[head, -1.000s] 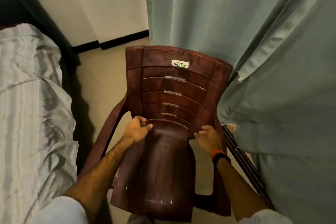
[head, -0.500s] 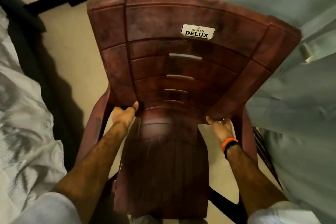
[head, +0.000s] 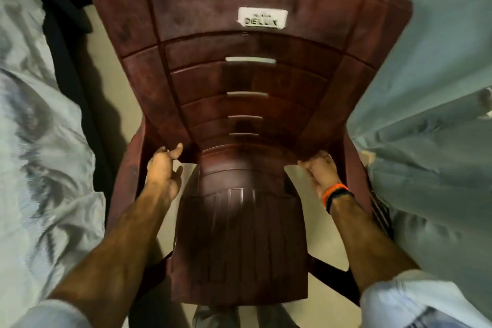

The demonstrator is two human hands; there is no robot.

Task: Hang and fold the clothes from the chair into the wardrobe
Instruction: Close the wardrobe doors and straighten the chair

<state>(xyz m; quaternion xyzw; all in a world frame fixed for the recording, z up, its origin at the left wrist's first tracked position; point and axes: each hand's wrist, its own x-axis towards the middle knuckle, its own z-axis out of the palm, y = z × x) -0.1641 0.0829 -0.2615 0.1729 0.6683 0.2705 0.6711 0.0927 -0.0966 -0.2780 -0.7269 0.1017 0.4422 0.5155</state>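
Head view, looking down on a dark red plastic chair [head: 239,234] with nothing on its seat. The left hand [head: 163,168] grips the chair's left edge where backrest meets seat; the right hand [head: 320,172] grips the matching right edge. A rumpled pale bed [head: 40,141] lies left of the chair, a grey-green curtain [head: 426,74] right.

Brown plastic chair [head: 239,104], white label [head: 262,17] on its backrest. I see left hand [head: 162,168] and right hand [head: 320,172] gripping backrest's lower edges. Pale curtain [head: 426,88] right; rumpled bedding [head: 34,141] left.
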